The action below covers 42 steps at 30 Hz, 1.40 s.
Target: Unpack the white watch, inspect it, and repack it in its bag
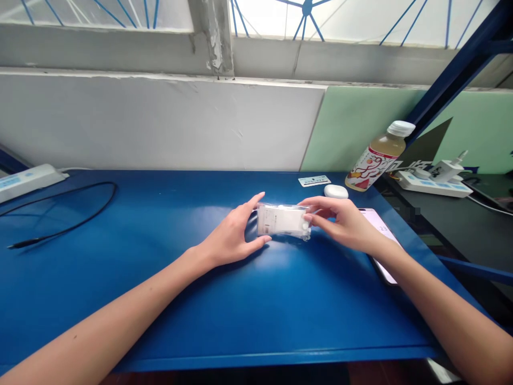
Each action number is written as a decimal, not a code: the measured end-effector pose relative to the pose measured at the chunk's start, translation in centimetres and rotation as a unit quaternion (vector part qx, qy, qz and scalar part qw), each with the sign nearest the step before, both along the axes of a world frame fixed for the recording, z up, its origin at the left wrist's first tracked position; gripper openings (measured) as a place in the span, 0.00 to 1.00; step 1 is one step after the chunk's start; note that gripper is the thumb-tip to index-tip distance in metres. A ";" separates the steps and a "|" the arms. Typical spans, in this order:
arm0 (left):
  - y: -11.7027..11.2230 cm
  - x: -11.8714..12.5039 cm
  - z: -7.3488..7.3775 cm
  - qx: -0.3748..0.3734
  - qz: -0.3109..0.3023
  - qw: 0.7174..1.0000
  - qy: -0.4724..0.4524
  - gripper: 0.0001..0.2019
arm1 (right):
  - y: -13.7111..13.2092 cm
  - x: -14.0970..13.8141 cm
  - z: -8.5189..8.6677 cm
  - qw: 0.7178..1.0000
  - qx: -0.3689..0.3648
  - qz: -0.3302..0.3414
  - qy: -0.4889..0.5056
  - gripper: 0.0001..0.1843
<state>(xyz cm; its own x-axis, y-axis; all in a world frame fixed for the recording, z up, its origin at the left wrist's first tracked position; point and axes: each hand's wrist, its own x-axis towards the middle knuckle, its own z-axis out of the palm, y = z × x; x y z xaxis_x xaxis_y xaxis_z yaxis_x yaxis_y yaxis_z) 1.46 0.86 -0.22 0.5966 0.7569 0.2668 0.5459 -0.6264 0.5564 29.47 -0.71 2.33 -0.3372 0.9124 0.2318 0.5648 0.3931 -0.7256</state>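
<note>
A small white box in clear plastic wrapping [282, 220] is between my two hands, over the middle of the blue table. Small print shows on the left part of its face. My right hand [340, 222] pinches its right end between thumb and fingers. At the left end is my left hand [230, 235], with thumb and fingers spread wide apart around that end. Whether the left fingertips touch the wrapping I cannot tell. Beyond my right hand lie a white rounded case [335, 191] and a white-and-blue card [315, 181].
A phone [385, 235] lies partly under my right forearm. Behind it a juice bottle [377, 160] leans at the table's right side. A black cable [92, 186] and a power strip [30, 181] are at left, another power strip [435, 183] at right. The wall borders the table's back.
</note>
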 end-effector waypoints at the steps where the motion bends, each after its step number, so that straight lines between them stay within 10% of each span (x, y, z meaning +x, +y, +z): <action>1: 0.0 0.0 0.0 0.004 -0.009 1.000 0.006 0.44 | 0.1 0.0 -0.1 1.000 -0.018 0.001 -0.002 0.17; 11: 0.0 0.1 0.2 0.028 -0.008 0.994 0.101 0.35 | 0.0 0.4 -0.3 0.964 0.134 0.043 -0.226 0.22; 22: -0.1 0.2 0.0 0.031 -0.007 0.988 0.150 0.35 | -0.1 0.5 -0.9 0.955 0.036 0.094 -0.278 0.42; 42: -0.1 0.4 -0.1 0.058 -0.014 0.983 0.175 0.30 | -0.9 -2.1 -2.4 0.963 0.110 0.047 -0.243 0.25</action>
